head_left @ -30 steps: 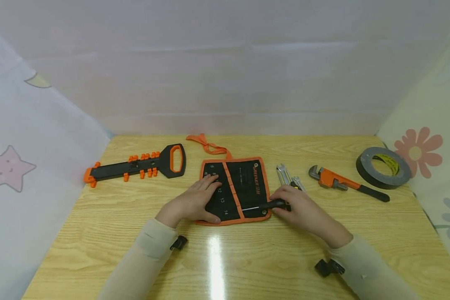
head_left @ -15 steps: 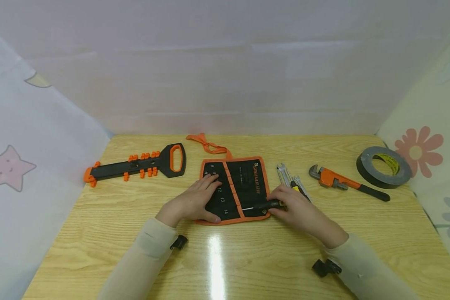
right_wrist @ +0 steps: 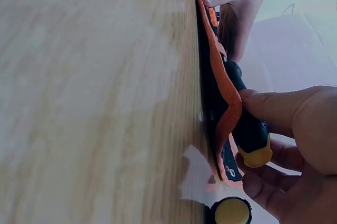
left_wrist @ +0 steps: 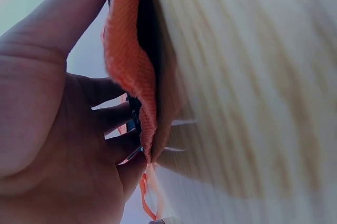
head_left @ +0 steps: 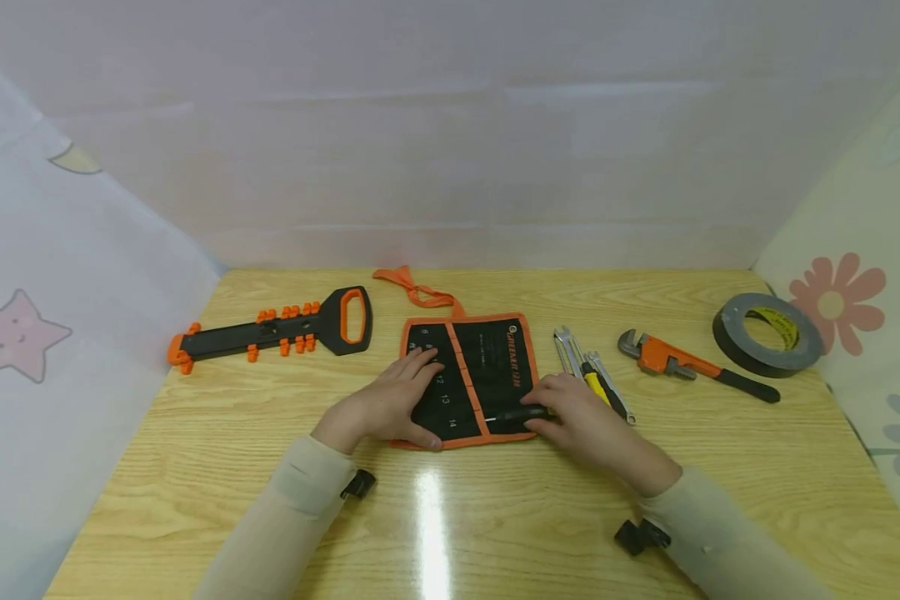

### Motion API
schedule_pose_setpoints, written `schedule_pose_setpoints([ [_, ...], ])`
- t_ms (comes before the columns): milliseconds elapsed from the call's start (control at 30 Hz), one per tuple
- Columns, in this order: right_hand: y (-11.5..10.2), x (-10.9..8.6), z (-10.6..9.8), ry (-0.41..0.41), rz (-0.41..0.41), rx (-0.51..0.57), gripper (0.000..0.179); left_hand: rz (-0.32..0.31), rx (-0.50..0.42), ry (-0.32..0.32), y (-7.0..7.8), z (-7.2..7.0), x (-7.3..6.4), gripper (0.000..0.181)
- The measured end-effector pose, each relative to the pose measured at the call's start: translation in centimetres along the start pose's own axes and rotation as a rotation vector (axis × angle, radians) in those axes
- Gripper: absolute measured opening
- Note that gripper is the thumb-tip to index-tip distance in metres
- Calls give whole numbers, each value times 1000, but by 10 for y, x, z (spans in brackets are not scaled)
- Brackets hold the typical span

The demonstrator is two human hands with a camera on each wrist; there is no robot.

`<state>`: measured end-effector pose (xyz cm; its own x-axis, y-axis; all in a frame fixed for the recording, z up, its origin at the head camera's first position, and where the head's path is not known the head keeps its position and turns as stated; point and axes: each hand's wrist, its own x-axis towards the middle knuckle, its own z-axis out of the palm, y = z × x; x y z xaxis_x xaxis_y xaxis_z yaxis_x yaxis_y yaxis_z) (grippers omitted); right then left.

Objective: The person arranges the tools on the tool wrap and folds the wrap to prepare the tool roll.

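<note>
A black tool pouch [head_left: 498, 354] with orange edging and printed size numbers lies flat on the table. My left hand [head_left: 384, 398] rests on its left half, fingers spread; in the left wrist view the thumb is at the orange edge [left_wrist: 126, 50]. At the pouch's lower right, my right hand [head_left: 581, 421] holds a screwdriver [head_left: 520, 414] by its black handle. A short stretch of shaft shows, its tip hidden past the orange divider strip. In the right wrist view, thumb and fingers pinch the handle [right_wrist: 247, 124] near its yellow end.
Beside the right hand lie a yellow-and-black screwdriver [head_left: 597, 385] and several wrenches [head_left: 566, 348]. Farther right are an orange pipe wrench [head_left: 693, 364] and a tape roll [head_left: 742, 350]. A black-and-orange rack with a handle [head_left: 270, 333] lies left. An orange tie [head_left: 420, 292] trails behind the pouch.
My right hand has moved left with the screwdriver, and less of its shaft shows now. More of the wrenches and the other screwdriver is uncovered. My left hand has stayed put.
</note>
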<state>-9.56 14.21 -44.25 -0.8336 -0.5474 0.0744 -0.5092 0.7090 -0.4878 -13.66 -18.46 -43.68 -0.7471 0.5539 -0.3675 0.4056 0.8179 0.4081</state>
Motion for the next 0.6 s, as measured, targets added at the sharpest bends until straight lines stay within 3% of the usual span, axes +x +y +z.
schedule_pose_setpoints([
  [367,-6,4,8,-50,45,30,28,0,8,-4,3,-1,-1,122],
  [600,-6,5,10,-38,49,35,23,-1,13,-4,4,-2,-1,123],
])
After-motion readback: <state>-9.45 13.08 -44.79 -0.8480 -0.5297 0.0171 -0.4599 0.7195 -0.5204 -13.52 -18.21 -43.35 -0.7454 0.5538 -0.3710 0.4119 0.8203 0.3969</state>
